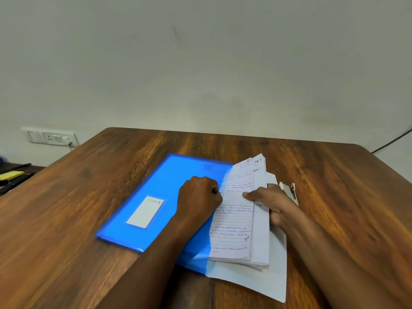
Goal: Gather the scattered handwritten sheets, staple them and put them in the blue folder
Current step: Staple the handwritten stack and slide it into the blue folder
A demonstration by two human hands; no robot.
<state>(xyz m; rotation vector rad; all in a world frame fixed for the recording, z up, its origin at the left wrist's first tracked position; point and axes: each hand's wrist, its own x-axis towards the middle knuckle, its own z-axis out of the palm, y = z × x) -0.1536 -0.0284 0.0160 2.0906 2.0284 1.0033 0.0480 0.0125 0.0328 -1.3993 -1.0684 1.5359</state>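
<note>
Left hand fisted, pressing on folder at its right edge, apparently pinching the flap there. Right hand closed on sheets, thumb on top, fingers beneath. Sheets half inside folder's right opening, rest sticking out. Stapler just right of folder, behind right hand. Folder flat on tabletop.

Single head-worn view, forward and down, close over the wooden table.

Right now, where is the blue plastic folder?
The blue plastic folder lies mid-table on the wooden table, left of the handwritten lined sheets, under the left hand.
</note>
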